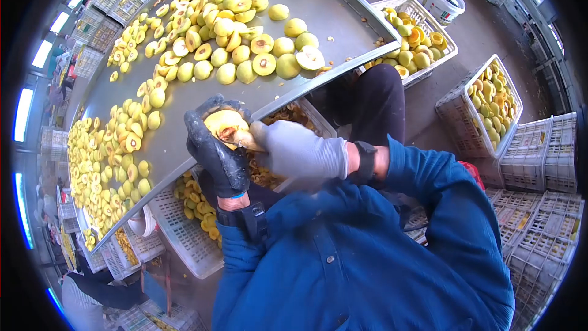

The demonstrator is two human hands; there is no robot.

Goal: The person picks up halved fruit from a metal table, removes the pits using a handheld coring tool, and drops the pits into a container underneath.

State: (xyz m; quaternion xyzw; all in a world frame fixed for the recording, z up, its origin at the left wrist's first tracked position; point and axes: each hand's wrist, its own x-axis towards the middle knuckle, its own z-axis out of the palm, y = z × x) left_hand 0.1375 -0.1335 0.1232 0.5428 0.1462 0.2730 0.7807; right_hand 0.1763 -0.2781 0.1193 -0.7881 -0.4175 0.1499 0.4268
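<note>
Cupped in my left hand [217,147], in a dark glove, is a halved yellow fruit [225,124] with its brown centre facing up. My right hand [300,150], in a pale grey glove, is closed around a light-coloured handle [247,140] that meets the fruit's centre; the tool's tip is hidden. Both hands are beside the near edge of a metal table [177,95]. Many halved yellow-green fruits [226,73] lie on that table. Below my hands, a crate [315,113] holds brownish scraps, partly covered by my right hand.
White crates of fruit stand below the table [184,242], behind it at the right [450,49] and farther right [456,107]. Stacked crates [539,159] line the right side. A white bucket [442,3] is at the upper right. Another person's sleeve [79,300] shows lower left.
</note>
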